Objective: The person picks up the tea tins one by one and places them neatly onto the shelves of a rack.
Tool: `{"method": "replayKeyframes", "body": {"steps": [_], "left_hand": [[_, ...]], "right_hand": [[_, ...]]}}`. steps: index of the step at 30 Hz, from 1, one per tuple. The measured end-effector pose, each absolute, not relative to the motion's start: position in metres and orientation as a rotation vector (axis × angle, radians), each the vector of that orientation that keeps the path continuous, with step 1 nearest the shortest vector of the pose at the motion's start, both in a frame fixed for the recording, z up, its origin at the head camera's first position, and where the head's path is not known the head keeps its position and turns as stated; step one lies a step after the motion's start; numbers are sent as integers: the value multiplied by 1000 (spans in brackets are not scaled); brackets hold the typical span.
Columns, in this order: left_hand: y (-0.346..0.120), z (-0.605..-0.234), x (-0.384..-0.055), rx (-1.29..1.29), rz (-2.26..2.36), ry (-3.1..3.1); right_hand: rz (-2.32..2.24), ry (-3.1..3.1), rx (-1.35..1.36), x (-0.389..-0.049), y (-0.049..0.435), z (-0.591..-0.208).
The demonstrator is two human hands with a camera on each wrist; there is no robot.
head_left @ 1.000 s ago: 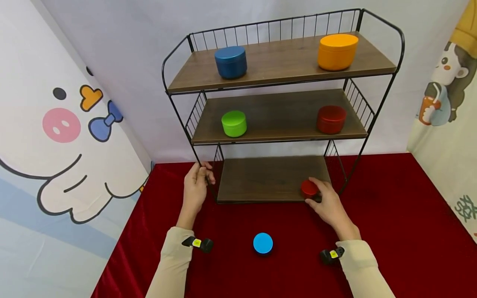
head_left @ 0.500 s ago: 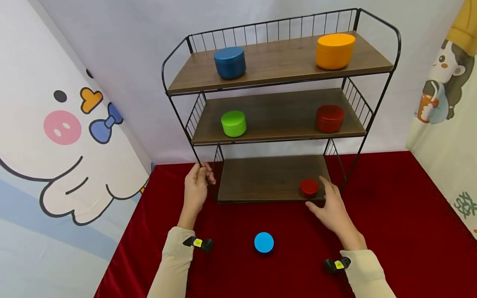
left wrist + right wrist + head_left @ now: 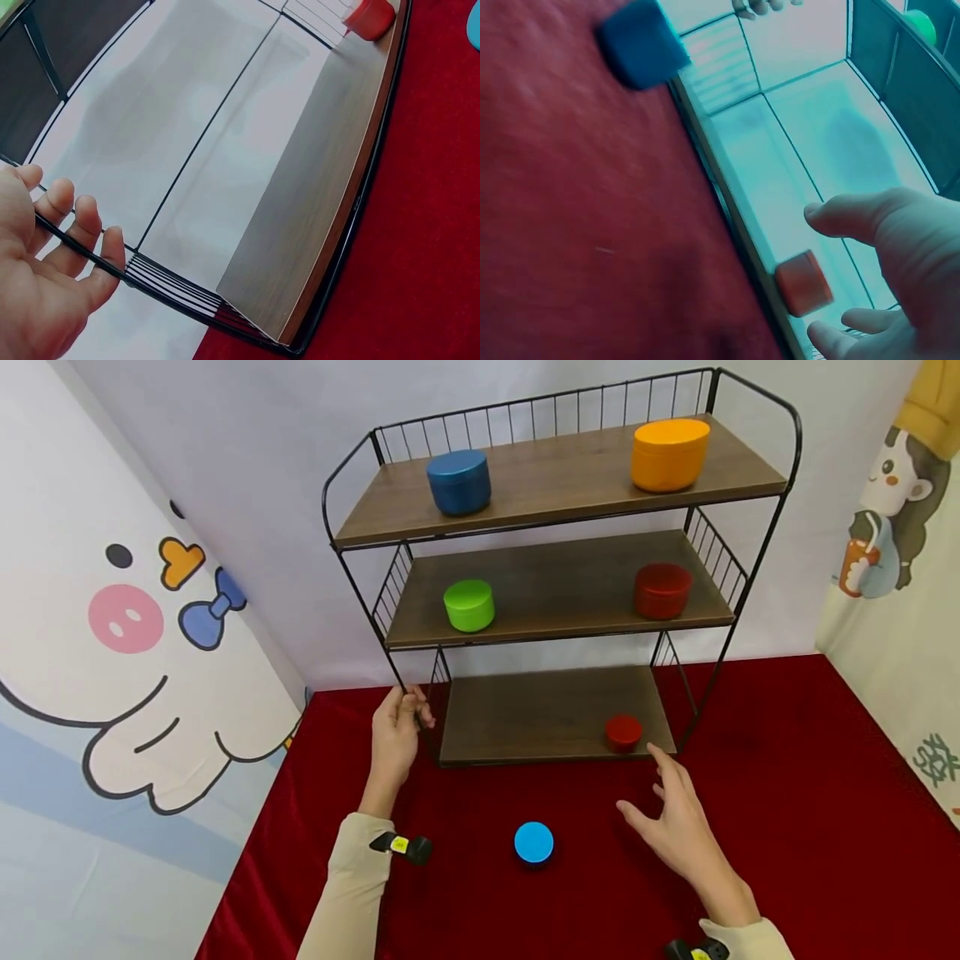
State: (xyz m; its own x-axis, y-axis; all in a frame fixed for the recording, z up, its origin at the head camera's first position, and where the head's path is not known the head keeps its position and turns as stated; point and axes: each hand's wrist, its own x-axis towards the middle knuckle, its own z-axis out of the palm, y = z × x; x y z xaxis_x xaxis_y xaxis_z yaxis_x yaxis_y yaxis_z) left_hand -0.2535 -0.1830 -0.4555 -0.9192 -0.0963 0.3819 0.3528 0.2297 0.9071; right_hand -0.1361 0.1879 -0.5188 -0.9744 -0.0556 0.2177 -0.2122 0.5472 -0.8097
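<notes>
My left hand [image 3: 395, 731] grips the front left upright of a black wire shelf rack [image 3: 558, 633]; in the left wrist view its fingers curl round the thin black bar. My right hand [image 3: 678, 818] hangs in front of the rack's lower right corner, fingers spread and holding nothing. Just beyond its fingertips, a small red round tin [image 3: 623, 733] stands near the front right of the bottom shelf [image 3: 525, 718]. On the red cloth between my hands sits a small tin with a bright blue lid [image 3: 534, 842].
On the middle shelf stand a green tin [image 3: 469, 606] at left and a larger red tin [image 3: 663, 592] at right. The top shelf carries a dark blue tin [image 3: 459, 482] and an orange tin [image 3: 670, 455]. Red cloth [image 3: 810, 793] covers the table; printed fabric [image 3: 150, 610] hangs at the sides.
My right hand has let go of the small red tin and drawn back toward me and slightly right. The tin stays on the bottom shelf. My left hand keeps its grip on the upright.
</notes>
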Motion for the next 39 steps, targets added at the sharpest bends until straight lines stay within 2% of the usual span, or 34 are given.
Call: {"method": "replayKeyframes", "body": {"steps": [7, 16, 39], "left_hand": [[-182, -455, -253, -251, -1766, -2126], [-182, -455, -253, -265, -1795, -2116], [-183, -455, -252, -256, -1797, -2109]], "right_hand": [[1523, -2658, 275, -115, 178, -530], [1757, -2715, 393, -105, 165, -537], [1731, -2815, 859, -120, 128, -542]]}}
